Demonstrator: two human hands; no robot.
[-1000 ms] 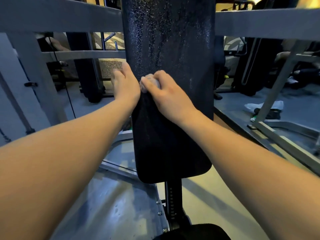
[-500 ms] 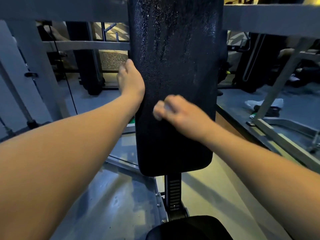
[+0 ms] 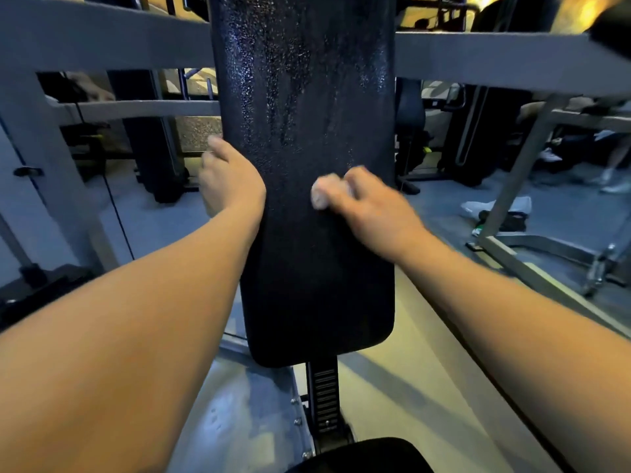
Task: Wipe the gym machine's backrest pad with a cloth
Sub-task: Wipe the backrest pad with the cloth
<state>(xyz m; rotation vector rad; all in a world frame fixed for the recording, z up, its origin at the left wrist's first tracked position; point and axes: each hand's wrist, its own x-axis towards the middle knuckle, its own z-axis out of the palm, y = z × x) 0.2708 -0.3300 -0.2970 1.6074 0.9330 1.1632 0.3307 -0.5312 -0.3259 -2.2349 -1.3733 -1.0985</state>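
The black pad (image 3: 307, 285) stands upright. Its upper half is dotted with shiny speckles (image 3: 273, 63), while the lower half is dull. The right hand (image 3: 375, 209) presses a small bunched pale cloth (image 3: 326, 192) against the pad's face, about mid-height and right of centre. The fingers are curled over the cloth, which bulges out past the fingertips toward the pad's left edge. The left hand (image 3: 232, 186) grips that left edge, thumb up along the front and fingers wrapped behind. Below the pad's bottom edge are a notched post (image 3: 324, 397) and a dark seat (image 3: 362, 455). Grey frame (image 3: 102, 39) bars cross behind.
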